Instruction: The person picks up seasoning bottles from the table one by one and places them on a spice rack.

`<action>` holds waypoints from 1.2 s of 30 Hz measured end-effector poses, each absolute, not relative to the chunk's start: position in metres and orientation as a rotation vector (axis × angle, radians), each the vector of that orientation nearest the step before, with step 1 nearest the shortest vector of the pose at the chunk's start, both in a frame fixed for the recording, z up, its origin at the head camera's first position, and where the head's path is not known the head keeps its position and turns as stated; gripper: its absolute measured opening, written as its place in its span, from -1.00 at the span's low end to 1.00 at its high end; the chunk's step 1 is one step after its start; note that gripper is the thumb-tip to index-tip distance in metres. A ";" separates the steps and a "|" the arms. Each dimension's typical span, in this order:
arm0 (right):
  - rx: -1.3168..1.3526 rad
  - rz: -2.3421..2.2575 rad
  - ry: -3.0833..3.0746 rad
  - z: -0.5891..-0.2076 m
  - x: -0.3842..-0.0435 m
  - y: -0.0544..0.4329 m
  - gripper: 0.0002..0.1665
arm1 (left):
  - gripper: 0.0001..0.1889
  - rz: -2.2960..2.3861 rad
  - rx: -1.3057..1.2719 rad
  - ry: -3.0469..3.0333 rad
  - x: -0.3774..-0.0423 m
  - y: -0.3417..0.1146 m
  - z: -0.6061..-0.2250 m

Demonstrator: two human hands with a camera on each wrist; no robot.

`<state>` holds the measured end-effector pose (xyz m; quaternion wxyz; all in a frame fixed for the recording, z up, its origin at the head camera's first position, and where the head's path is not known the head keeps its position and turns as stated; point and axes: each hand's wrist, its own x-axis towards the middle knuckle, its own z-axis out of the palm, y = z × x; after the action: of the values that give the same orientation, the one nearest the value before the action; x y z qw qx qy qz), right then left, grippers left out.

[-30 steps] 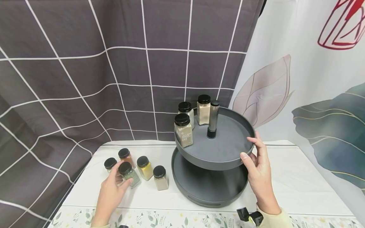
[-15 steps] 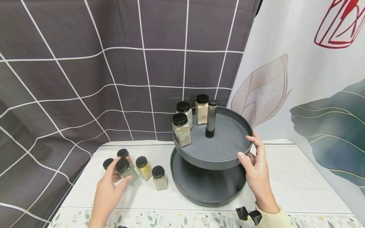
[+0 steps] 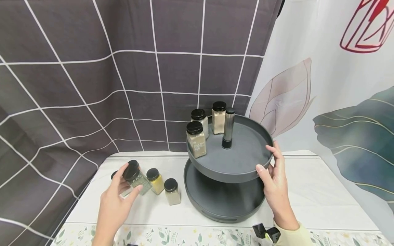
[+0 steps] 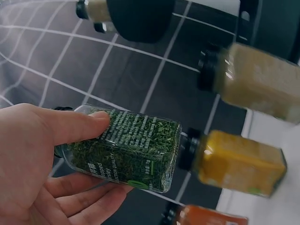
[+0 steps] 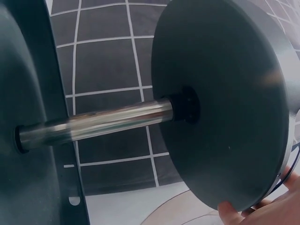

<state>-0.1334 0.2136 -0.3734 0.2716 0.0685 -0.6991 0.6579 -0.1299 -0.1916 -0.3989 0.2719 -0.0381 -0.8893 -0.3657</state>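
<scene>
My left hand [image 3: 115, 201] grips a clear spice jar of dried green herbs [image 4: 126, 145], thumb on its printed face and fingers beneath. In the head view this jar tilts, its black lid toward the back left, overlapping the jars behind. My right hand [image 3: 277, 188] holds the right front rim of the upper tray [image 3: 237, 164] of a grey two-tier turntable, thumb at the near edge. A metal post [image 5: 122, 119] joins the upper tray to the lower tray [image 3: 224, 205]. Near the left hand stand a yellow spice jar [image 3: 156, 181] and a beige spice jar [image 3: 172, 192].
On the upper tray, three black-lidded jars, the nearest a beige one [image 3: 197, 141], stand at the left around the upright post section [image 3: 228, 128]. An orange-red spice jar [image 4: 211, 216] shows in the left wrist view. A grey grid curtain [image 3: 178, 75] hangs behind the white tabletop [image 3: 320, 194].
The left hand has raised and tilted the green herb jar, its lid now over the orange-red jar. The right hand stays on the upper tray's rim.
</scene>
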 end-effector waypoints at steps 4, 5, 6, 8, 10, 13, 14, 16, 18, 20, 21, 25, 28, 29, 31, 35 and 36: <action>0.202 1.770 -1.865 -0.374 -0.134 0.212 -0.41 | -0.11 -0.997 -0.129 -2.344 -0.128 -0.187 -0.387; 0.206 1.761 -1.867 -0.374 -0.135 0.212 -0.42 | -0.10 -1.007 -0.139 -2.329 -0.127 -0.185 -0.384; 0.214 1.751 -1.867 -0.375 -0.135 0.212 -0.42 | -0.09 -1.015 -0.149 -2.315 -0.127 -0.184 -0.381; 0.233 1.714 -1.880 -0.375 -0.135 0.212 -0.43 | -0.08 -1.019 -0.164 -2.292 -0.127 -0.181 -0.375; 0.250 1.673 -1.894 -0.376 -0.135 0.212 -0.44 | -0.06 -1.035 -0.179 -2.277 -0.126 -0.178 -0.369; 0.263 1.626 -1.913 -0.376 -0.135 0.213 -0.44 | -0.05 -1.042 -0.211 -2.261 -0.126 -0.174 -0.362; 0.259 1.619 -1.916 -0.376 -0.135 0.213 -0.44 | -0.05 -1.045 -0.227 -2.253 -0.126 -0.172 -0.359; 0.256 1.615 -1.918 -0.376 -0.135 0.213 -0.45 | -0.05 -1.043 -0.251 -2.243 -0.125 -0.169 -0.355; 0.254 1.613 -1.920 -0.376 -0.135 0.213 -0.45 | -0.04 -1.032 -0.258 -2.239 -0.125 -0.167 -0.351; 0.254 1.615 -1.919 -0.375 -0.135 0.213 -0.45 | -0.04 -1.029 -0.263 -2.231 -0.124 -0.164 -0.347; 0.256 1.617 -1.918 -0.375 -0.135 0.213 -0.45 | -0.04 -1.027 -0.265 -2.227 -0.123 -0.163 -0.344; 0.261 1.625 -1.911 -0.375 -0.135 0.213 -0.45 | -0.04 -1.009 -0.310 -2.189 -0.123 -0.157 -0.334; 0.260 1.620 -1.915 -0.376 -0.134 0.214 -0.45 | -0.04 -0.969 -0.379 -2.159 -0.125 -0.153 -0.326; 0.258 1.617 -1.918 -0.376 -0.134 0.214 -0.45 | -0.05 -0.957 -0.401 -2.152 -0.126 -0.151 -0.324; 0.258 1.610 -1.921 -0.376 -0.134 0.213 -0.45 | -0.07 -0.945 -0.441 -2.140 -0.127 -0.148 -0.319; 0.260 1.603 -1.923 -0.376 -0.134 0.213 -0.45 | -0.08 -0.942 -0.475 -2.132 -0.128 -0.142 -0.309; 0.262 1.604 -1.922 -0.376 -0.134 0.213 -0.45 | -0.08 -0.944 -0.483 -2.127 -0.129 -0.140 -0.306</action>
<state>-0.1343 0.2130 -0.3762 0.3072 0.0989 -0.7266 0.6065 -0.1286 -0.1396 -0.3064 0.3733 -0.1886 -0.8302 -0.3685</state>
